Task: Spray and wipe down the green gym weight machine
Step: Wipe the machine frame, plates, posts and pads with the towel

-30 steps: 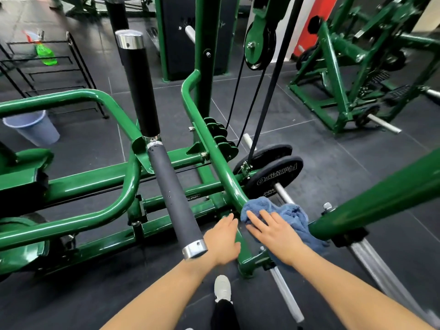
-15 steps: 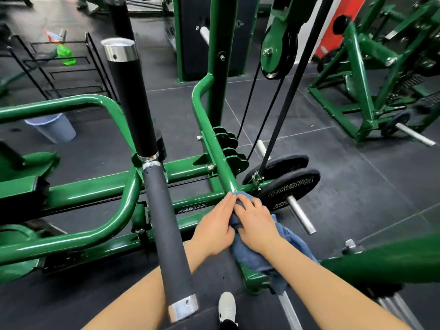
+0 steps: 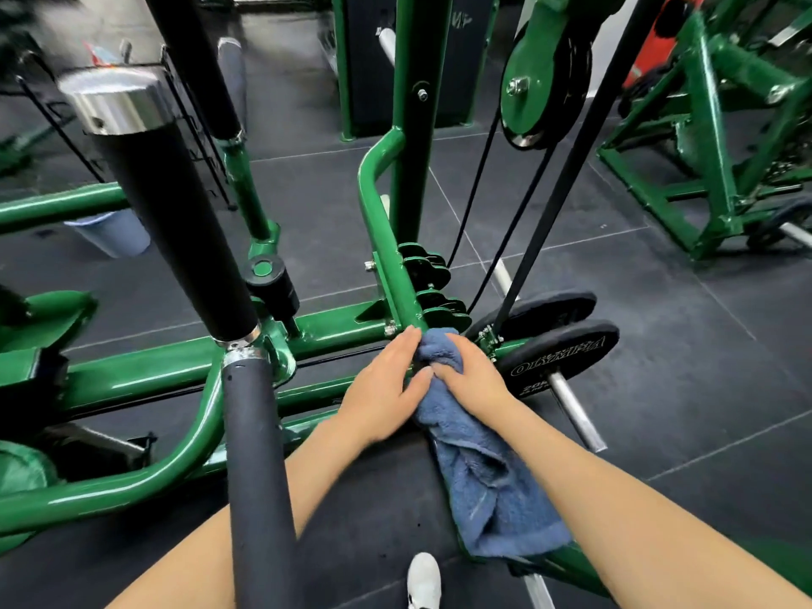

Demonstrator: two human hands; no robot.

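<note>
Where both hands (image 3: 386,389) clasp, towel (image 3: 487,472) lengthwise along tube (image 3: 386,252).

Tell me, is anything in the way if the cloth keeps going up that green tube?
Yes. Just above the blue cloth, held by the left hand and right hand, the green tube carries stacked green brackets on its right side and bolts on its left. Beyond them it looks bare.

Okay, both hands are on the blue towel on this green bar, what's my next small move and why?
Probably slide the blue towel further up the curved green bar. Your left hand and right hand pinch it around the tube just below the bolted brackets, and the glossy stretch above is not yet covered.
</note>
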